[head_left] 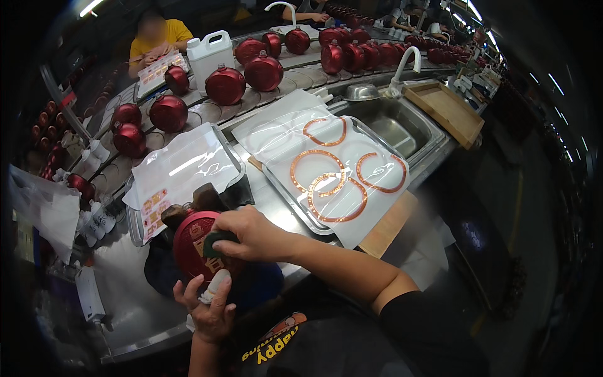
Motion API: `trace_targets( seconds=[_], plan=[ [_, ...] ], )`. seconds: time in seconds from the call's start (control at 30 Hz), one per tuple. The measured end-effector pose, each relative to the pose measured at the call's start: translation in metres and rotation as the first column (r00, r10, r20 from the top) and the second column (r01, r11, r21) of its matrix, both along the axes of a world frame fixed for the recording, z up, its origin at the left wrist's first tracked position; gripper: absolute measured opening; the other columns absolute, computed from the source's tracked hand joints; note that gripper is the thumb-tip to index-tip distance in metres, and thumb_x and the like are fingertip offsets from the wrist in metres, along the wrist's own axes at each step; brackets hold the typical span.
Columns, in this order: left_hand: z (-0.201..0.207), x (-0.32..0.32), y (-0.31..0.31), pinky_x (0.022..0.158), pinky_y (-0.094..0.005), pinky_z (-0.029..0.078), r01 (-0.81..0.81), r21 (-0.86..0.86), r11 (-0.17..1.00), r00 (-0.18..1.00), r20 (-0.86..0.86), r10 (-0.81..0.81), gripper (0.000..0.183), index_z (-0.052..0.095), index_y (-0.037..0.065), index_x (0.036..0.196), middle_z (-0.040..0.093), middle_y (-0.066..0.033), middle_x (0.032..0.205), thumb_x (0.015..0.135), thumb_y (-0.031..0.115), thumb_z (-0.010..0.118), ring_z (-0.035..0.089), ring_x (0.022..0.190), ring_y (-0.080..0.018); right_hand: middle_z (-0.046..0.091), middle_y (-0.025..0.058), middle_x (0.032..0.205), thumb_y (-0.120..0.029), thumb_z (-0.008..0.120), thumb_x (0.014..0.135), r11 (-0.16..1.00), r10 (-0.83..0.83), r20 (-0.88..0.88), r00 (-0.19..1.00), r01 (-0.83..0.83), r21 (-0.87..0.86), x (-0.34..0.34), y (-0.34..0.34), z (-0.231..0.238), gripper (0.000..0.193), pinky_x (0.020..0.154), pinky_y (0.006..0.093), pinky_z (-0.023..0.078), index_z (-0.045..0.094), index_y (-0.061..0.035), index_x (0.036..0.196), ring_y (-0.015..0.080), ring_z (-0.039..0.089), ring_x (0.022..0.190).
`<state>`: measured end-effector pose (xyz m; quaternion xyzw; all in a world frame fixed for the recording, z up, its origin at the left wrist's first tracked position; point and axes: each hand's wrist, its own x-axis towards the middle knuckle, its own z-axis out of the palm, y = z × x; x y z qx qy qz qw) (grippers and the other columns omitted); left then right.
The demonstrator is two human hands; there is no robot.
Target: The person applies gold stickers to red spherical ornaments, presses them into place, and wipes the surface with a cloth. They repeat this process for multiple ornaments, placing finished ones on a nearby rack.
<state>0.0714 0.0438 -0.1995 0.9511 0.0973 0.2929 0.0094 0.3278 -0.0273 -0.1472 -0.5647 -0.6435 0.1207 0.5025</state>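
Observation:
A round, flat red bottle [185,256] with gold lettering lies in a dark holder [209,200] whose brown padded ends stand beyond it. My right hand [256,234] comes from the right and is closed around a dark green scraper-like pad [218,242], pressed to the bottle's face over the gold characters. At the bottle's lower edge is my left hand [210,309], fingers apart, one finger wrapped in a white cover [215,286]. Whether its fingertips touch the bottle is hard to tell.
Clear sheets with orange ring-shaped decals [337,201] lie on a metal tray to the right. Decal sheets [173,166] cover another tray behind the bottle. Beyond stand red bottles [225,85], a white jug [210,56], a sink [396,122] and a wooden tray [443,114]. A person [157,41] sits across.

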Motion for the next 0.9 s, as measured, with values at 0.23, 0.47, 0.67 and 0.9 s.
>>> trace_targets(
  seconds=[0.23, 0.47, 0.67, 0.9],
  plan=[
    [-0.026, 0.007, -0.018, 0.124, -0.0485, 0.019, -0.039, -0.591, 0.806, 0.954, 0.219, 0.207, 0.097, 0.010, -0.005, 0.162, 0.022, -0.0321, 0.163, 0.100, 0.048, 0.062, 0.023, 0.153, -0.0450, 0.053, 0.0016, 0.083, -0.024, 0.066, 0.092, 0.952, -0.043, 0.506, 0.862, -0.118, 0.282, -0.037, -0.016, 0.003, 0.009, 0.085, 0.0431, 0.038, 0.061, -0.0165, 0.094, 0.0194, 0.059, 0.078],
    [-0.033, 0.014, -0.022, 0.126, -0.0466, 0.015, -0.052, -0.706, 0.706, 0.950, 0.183, 0.253, 0.100, 0.005, -0.006, 0.162, 0.018, -0.0309, 0.167, 0.100, 0.050, 0.060, 0.020, 0.155, -0.0416, 0.061, 0.0035, 0.089, -0.019, 0.074, 0.084, 0.936, -0.276, 0.303, 0.912, 0.184, 0.300, -0.002, 0.025, 0.013, 0.018, 0.081, 0.0404, 0.038, 0.063, -0.0131, 0.097, 0.0239, 0.061, 0.082],
    [-0.039, 0.010, -0.022, 0.125, -0.0459, 0.019, 0.016, -0.799, 0.602, 0.937, 0.223, 0.270, 0.097, 0.009, -0.008, 0.162, 0.020, -0.0312, 0.166, 0.102, 0.055, 0.053, 0.025, 0.154, -0.0404, 0.055, 0.0010, 0.084, -0.022, 0.065, 0.087, 0.958, 0.097, 0.476, 0.874, -0.211, 0.193, -0.037, -0.024, 0.008, 0.012, 0.084, 0.0437, 0.038, 0.055, -0.0167, 0.082, 0.0176, 0.061, 0.078],
    [-0.031, -0.008, -0.004, 0.124, -0.0573, 0.017, -0.111, -0.190, 0.975, 0.990, 0.061, 0.125, 0.104, 0.007, -0.001, 0.164, 0.021, -0.0259, 0.168, 0.098, 0.073, 0.040, 0.018, 0.157, -0.0403, 0.063, 0.0086, 0.096, -0.024, 0.075, 0.088, 0.964, -0.224, 0.213, 0.951, 0.185, 0.190, 0.018, 0.022, -0.003, 0.026, 0.083, 0.0408, 0.038, 0.062, -0.0086, 0.103, 0.0273, 0.062, 0.088]
  ],
)
